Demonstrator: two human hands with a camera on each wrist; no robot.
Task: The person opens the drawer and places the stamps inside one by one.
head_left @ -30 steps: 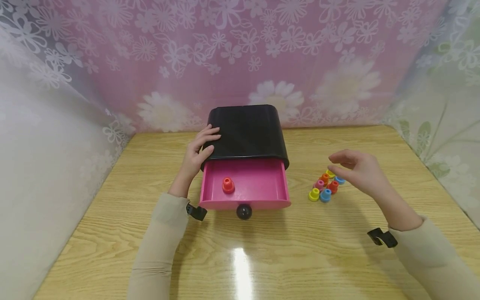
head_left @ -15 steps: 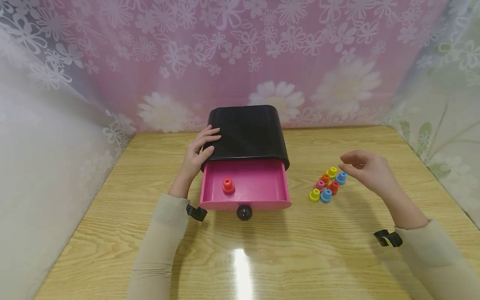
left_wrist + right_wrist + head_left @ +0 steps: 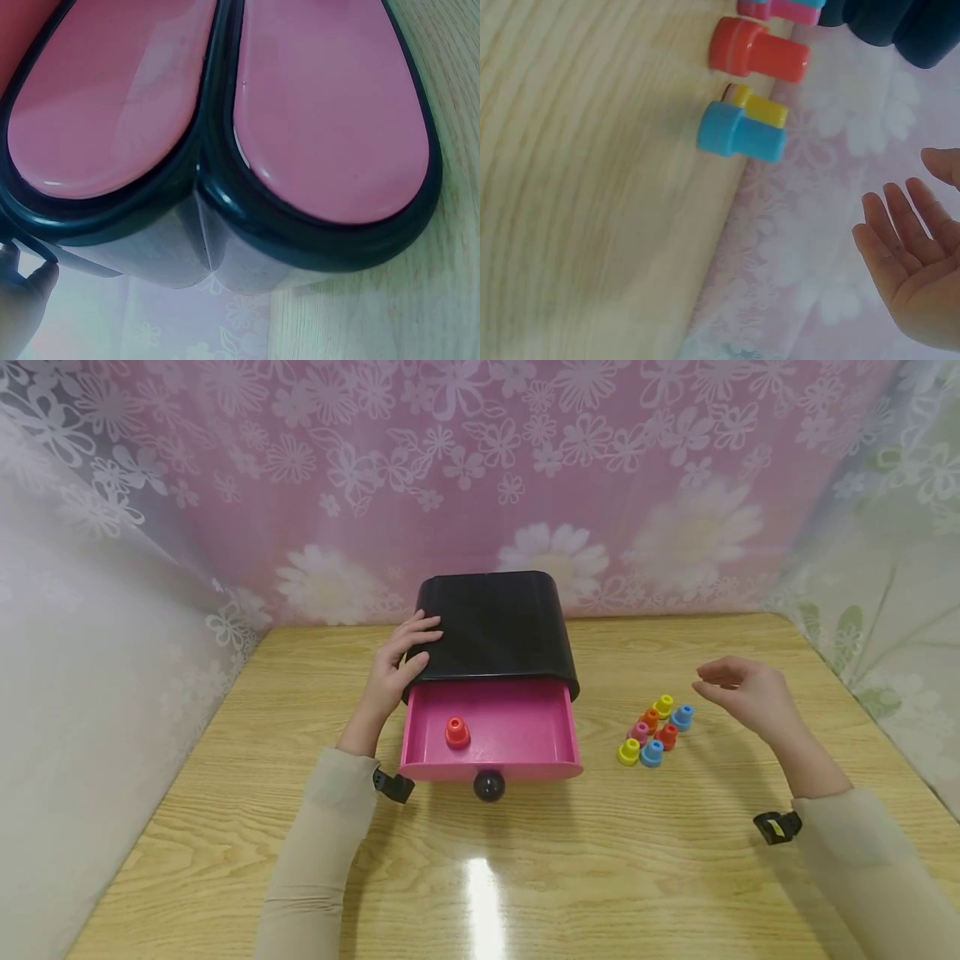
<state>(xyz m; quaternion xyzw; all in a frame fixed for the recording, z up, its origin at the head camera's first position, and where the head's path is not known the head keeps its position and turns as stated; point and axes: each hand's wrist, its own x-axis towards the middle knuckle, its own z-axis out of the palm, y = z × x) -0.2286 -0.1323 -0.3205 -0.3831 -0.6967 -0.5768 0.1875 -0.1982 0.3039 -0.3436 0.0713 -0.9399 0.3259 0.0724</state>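
Observation:
My left hand (image 3: 401, 652) rests on the left side of a black-topped drawer unit (image 3: 495, 622), fingers laid over its top edge. In the left wrist view, pink drawer fronts (image 3: 334, 112) with black rims show, and part of that hand at the lower left. The top pink drawer (image 3: 517, 727) is pulled out, its black knob (image 3: 489, 786) facing me. One red plastic peg (image 3: 457, 732) stands inside, left of centre. My right hand (image 3: 753, 697) hovers with nothing in it, to the right of a cluster of pegs, fingers relaxed; a blue peg (image 3: 682, 717) is nearest.
Several pegs stand close together right of the unit, among them a yellow peg (image 3: 628, 752), a red peg (image 3: 667, 736) and an orange peg (image 3: 649, 720). They stand on a wooden table (image 3: 600, 860). A pink flowered cloth (image 3: 420, 510) hangs behind.
My right hand has moved right, away from the pegs, uncovering the far yellow and blue ones. The left hand, the drawer and the red peg inside have stayed put.

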